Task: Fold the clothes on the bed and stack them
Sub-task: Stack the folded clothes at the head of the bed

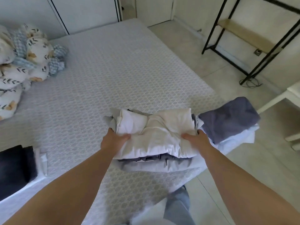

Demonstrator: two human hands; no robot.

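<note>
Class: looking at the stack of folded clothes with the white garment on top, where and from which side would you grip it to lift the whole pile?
Grip the stack of folded clothes at its two short ends, coming from both sides, as the left hand and right hand do: thumbs on the white garment, fingers curled under. It is layered and floppy, so support from below probably keeps it together.

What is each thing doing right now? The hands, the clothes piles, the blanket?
left hand: grips the pile's left side.
right hand: grips its right side.
white-topped pile: folded, stacked, held on the bed.
grey-topped pile: folded, at the bed's corner.
dark clothes: folded, at the bed's edge.
flowered bedding: bunched up.
</note>
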